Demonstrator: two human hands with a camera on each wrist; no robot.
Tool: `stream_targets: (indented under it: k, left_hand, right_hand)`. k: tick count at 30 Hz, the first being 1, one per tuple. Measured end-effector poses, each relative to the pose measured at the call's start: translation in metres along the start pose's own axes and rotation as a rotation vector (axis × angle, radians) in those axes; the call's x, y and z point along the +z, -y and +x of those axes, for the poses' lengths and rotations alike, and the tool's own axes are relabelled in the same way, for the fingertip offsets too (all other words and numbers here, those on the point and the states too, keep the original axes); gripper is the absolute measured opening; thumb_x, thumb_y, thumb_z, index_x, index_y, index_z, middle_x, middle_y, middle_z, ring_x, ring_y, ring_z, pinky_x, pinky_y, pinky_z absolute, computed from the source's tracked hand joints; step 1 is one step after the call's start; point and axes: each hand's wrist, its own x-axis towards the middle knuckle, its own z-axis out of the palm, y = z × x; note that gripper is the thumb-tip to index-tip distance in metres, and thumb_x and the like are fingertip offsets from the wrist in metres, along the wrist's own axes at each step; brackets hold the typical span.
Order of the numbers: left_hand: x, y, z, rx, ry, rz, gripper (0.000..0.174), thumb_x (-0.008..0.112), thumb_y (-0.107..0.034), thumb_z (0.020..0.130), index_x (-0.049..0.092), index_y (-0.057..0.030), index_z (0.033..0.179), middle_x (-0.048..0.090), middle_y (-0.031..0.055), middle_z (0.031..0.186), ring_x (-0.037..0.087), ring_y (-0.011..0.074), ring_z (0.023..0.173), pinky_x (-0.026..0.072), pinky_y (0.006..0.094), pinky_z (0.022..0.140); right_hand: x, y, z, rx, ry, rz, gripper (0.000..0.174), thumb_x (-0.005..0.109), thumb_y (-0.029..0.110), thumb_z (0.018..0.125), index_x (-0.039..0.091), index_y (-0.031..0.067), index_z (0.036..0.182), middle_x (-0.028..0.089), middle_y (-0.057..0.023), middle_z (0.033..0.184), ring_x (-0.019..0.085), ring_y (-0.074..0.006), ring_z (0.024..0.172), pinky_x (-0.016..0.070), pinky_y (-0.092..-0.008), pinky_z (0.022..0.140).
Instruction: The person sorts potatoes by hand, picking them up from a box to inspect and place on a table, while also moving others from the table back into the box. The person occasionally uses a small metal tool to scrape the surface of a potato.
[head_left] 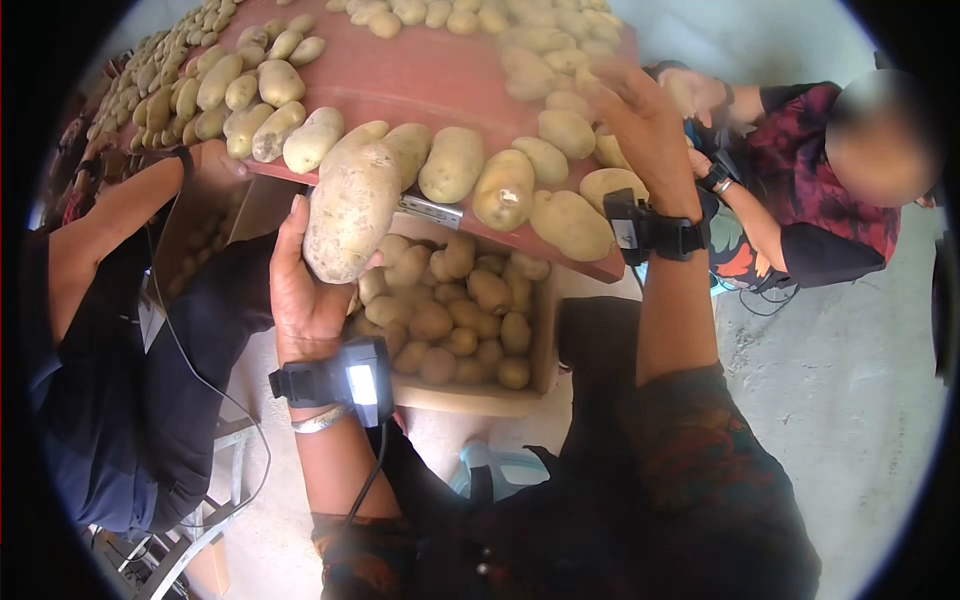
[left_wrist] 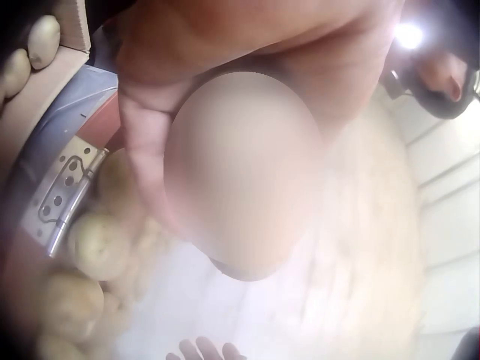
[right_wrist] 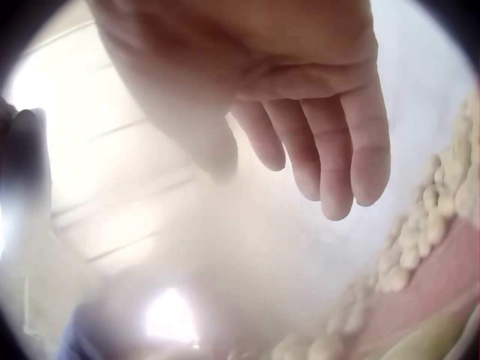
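Observation:
A large pale potato point(head_left: 352, 212) stands upright in my left hand point(head_left: 303, 312), whose thumb and fingers wrap its lower part. In the left wrist view this potato point(left_wrist: 244, 172) is blurred and fills the middle, with fingers curled round its side. My right hand point(head_left: 645, 130) is raised over the right end of the red table point(head_left: 420, 80), beside several potatoes there. The right wrist view shows that hand point(right_wrist: 300, 97) with its fingers extended, slightly bent, and nothing in them.
Potatoes point(head_left: 450, 165) line the table's near edge, with heaps behind. Below it sits a box point(head_left: 500, 402) of potatoes point(head_left: 460, 315). A metal hinge point(head_left: 430, 210) is on the table edge. People stand close on the left point(head_left: 110, 215) and right point(head_left: 840, 200).

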Motion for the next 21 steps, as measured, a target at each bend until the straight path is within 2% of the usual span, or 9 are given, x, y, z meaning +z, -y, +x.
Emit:
stream_targets:
  k: [5,7,8,10,13,16,18,20,21]
  left_hand:
    - [0.009,0.016,0.002,-0.005,0.003,0.043,0.050,0.048,-0.039,0.089,0.044,-0.0021,0.122,0.055,0.0155,0.115,0.056,0.0298,0.102,0.0526,0.0381,0.067]
    - [0.014,0.022,0.003,0.015,0.023,0.046,0.050,0.048,-0.038,0.089,0.043,-0.0017,0.123,0.054,0.0154,0.115,0.056,0.0300,0.102,0.0528,0.0385,0.066]
    - [0.016,0.025,0.004,0.031,0.041,0.047,0.050,0.047,-0.037,0.089,0.042,-0.0013,0.124,0.054,0.0154,0.116,0.056,0.0302,0.101,0.0530,0.0388,0.066]
    - [0.018,0.026,0.004,0.024,0.066,0.070,0.050,0.046,-0.036,0.090,0.041,-0.0009,0.124,0.053,0.0151,0.117,0.057,0.0299,0.100,0.0536,0.0393,0.064]
    - [0.019,0.026,0.005,0.042,0.089,0.118,0.048,0.046,-0.035,0.090,0.041,-0.0009,0.124,0.053,0.0149,0.116,0.057,0.0295,0.099,0.0539,0.0392,0.063]
    - [0.017,0.025,0.005,0.049,0.032,0.064,0.048,0.046,-0.035,0.090,0.041,-0.0012,0.124,0.053,0.0152,0.116,0.057,0.0289,0.100,0.0537,0.0392,0.063]
    - [0.016,0.024,0.006,0.043,0.038,0.010,0.048,0.046,-0.034,0.090,0.042,-0.0008,0.124,0.054,0.0151,0.116,0.057,0.0293,0.101,0.0541,0.0392,0.064]
    - [0.013,0.025,0.009,0.047,0.037,0.005,0.047,0.047,-0.034,0.090,0.042,-0.0011,0.124,0.054,0.0147,0.116,0.057,0.0292,0.101,0.0544,0.0391,0.064]
    - [0.012,0.026,0.009,0.051,0.041,0.000,0.047,0.047,-0.034,0.090,0.042,-0.0015,0.124,0.053,0.0144,0.116,0.056,0.0291,0.102,0.0547,0.0390,0.065]
  right_hand:
    - [-0.036,-0.037,-0.004,-0.067,0.028,-0.481,0.023,0.063,0.018,0.077,0.060,0.0021,0.094,0.062,-0.0129,0.078,0.060,-0.0188,0.067,0.0447,-0.0306,0.060]
    - [-0.045,-0.039,-0.008,0.011,0.240,-0.751,0.026,0.064,0.018,0.074,0.059,0.0038,0.095,0.061,-0.0164,0.079,0.061,-0.0281,0.075,0.0451,-0.0368,0.063]
    - [-0.051,-0.042,-0.010,0.011,0.240,-0.751,0.026,0.064,0.018,0.074,0.059,0.0038,0.095,0.061,-0.0164,0.079,0.061,-0.0281,0.075,0.0451,-0.0368,0.063]
    - [-0.063,-0.049,-0.015,-0.035,0.412,-0.800,0.034,0.066,0.014,0.068,0.057,0.0050,0.100,0.061,-0.0158,0.089,0.059,-0.0326,0.084,0.0456,-0.0397,0.069]
    - [-0.070,-0.063,-0.026,-0.150,0.485,-0.847,0.045,0.068,0.012,0.065,0.053,0.0074,0.108,0.058,-0.0142,0.102,0.056,-0.0330,0.092,0.0461,-0.0392,0.075]
    - [-0.060,-0.066,-0.037,-0.093,0.540,-0.982,0.054,0.070,0.009,0.063,0.050,0.0096,0.113,0.052,-0.0129,0.112,0.053,-0.0334,0.098,0.0461,-0.0399,0.079]
    - [-0.055,-0.062,-0.041,-0.072,0.549,-1.007,0.058,0.071,0.010,0.062,0.048,0.0096,0.115,0.049,-0.0138,0.112,0.052,-0.0351,0.099,0.0457,-0.0417,0.080]
    - [-0.051,-0.065,-0.045,-0.087,0.343,-1.089,0.057,0.072,0.013,0.063,0.048,0.0077,0.114,0.050,-0.0159,0.108,0.052,-0.0364,0.098,0.0460,-0.0424,0.078]
    - [-0.050,-0.068,-0.045,-0.088,0.341,-1.088,0.057,0.072,0.013,0.063,0.048,0.0077,0.114,0.050,-0.0159,0.108,0.052,-0.0364,0.098,0.0460,-0.0424,0.078]
